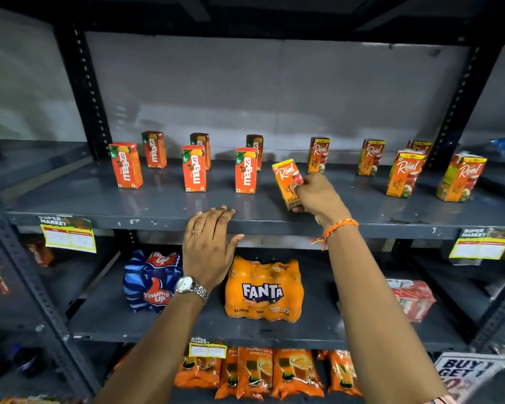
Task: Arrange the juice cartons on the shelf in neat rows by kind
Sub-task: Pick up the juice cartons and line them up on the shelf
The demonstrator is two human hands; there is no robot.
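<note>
The shelf (164,199) carries six Maaza cartons (247,170) at left and Real cartons (401,174) at right, all well apart, so open room lies on every side. Keep bases back from the front lip (274,224). Your right hand (318,196) holds one tilted Real carton (287,182) near the lip, fingers pinching its lower right side. Judge it light, stiff and smooth; squeeze the flat faces gently. Your left hand (209,246) hangs before the lip, fingers together, holding nothing.
</note>
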